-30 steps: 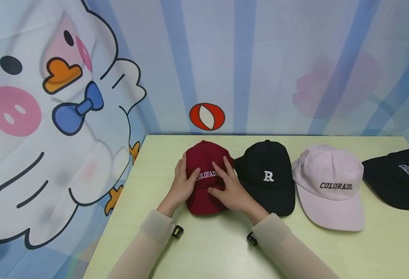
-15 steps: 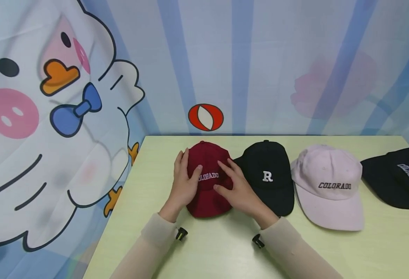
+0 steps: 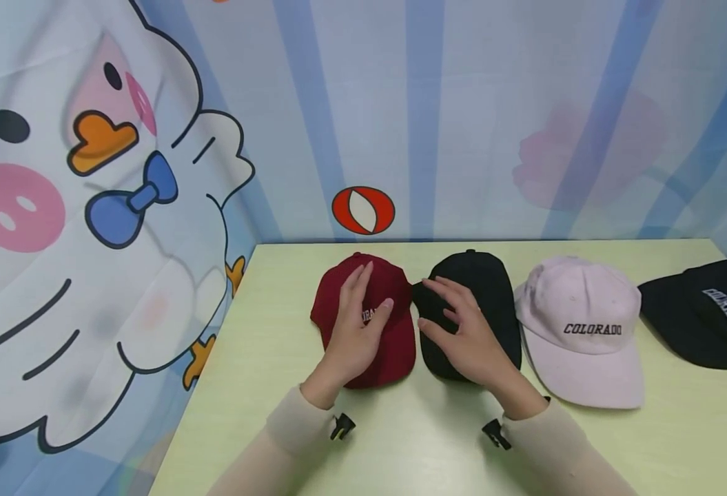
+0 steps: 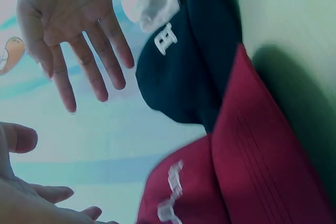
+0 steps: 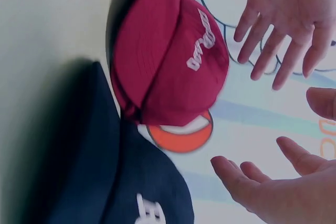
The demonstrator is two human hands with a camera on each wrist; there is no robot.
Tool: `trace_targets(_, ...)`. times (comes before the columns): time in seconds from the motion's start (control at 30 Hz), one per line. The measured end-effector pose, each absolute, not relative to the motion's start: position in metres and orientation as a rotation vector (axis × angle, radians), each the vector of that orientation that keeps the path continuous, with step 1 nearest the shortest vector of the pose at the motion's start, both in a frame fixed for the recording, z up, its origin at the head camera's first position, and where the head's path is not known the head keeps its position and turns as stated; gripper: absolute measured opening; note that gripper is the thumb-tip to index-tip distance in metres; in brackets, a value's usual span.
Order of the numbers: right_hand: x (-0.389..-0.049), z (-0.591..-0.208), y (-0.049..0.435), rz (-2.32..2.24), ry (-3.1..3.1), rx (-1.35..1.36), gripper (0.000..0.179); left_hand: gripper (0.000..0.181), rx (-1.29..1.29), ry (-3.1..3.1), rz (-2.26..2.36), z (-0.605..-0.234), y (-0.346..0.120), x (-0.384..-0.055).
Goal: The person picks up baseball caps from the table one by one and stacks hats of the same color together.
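Observation:
My left hand (image 3: 353, 341) is raised above the dark red baseball cap (image 3: 394, 358), with extended fingers and the thumb spread away from them. Part of the cap's white lettering is hidden behind this hand in the head view. Above the black cap with the white R (image 3: 496, 289) hovers my right hand (image 3: 471, 337), its fingers loosely bent. This hand hides the R in the head view, but the letter (image 4: 166, 39) shows in the left wrist view. Both wrist views show gaps between the hands and the caps. Neither hand holds anything.
To the right lies a pale pink cap (image 3: 592, 337) lettered COLORADO, and beyond it another black cap (image 3: 710, 317), cut off by the frame edge. The caps lie in a row on the pale yellow-green table (image 3: 264, 331). A printed cloth (image 3: 475, 124) hangs behind.
Both hands have moved right: the left from the red cap's side to above it, the right from the red cap to above the black R cap. The red cap has turned slightly.

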State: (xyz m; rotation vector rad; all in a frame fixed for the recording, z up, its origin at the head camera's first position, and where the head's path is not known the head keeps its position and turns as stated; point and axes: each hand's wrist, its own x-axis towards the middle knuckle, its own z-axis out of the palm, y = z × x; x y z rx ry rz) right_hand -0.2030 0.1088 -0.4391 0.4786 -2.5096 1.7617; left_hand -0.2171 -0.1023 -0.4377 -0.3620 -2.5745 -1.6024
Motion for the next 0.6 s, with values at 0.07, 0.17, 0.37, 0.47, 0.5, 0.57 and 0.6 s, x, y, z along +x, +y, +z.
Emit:
trace_targets(0.07,-0.202,-0.437,0.119,1.741,-2.493,0.455,0.057,0.068,-0.395,-2.576,-1.622,-0.435,-0.094,-0.215)
trace_targets(0.17,-0.2,-0.435,0.136,1.721,-2.468,0.419,0.057,0.067,-0.457,-2.576,-1.66,-0.432,-0.079,-0.212)
trace_targets(0.37,-0.193,-0.429,0.17,1.644,-2.436,0.333,0.056,0.067,-0.582,-2.575,-1.755,-0.43,-0.04,-0.207)
trace_targets(0.47,-0.187,-0.426,0.188,1.634,-2.401,0.281,0.055,0.067,-0.653,-2.574,-1.787,-0.431,-0.018,-0.204)
trace_targets(0.5,-0.185,-0.426,0.193,1.633,-2.386,0.267,0.055,0.067,-0.681,-2.572,-1.8,-0.431,-0.011,-0.203)
trace_targets(0.57,-0.18,-0.424,0.206,1.616,-2.363,0.237,0.055,0.066,-0.731,-2.575,-1.816,-0.432,0.003,-0.201)
trace_targets(0.6,-0.178,-0.424,0.212,1.605,-2.358,0.221,0.055,0.066,-0.755,-2.574,-1.831,-0.432,0.009,-0.2)
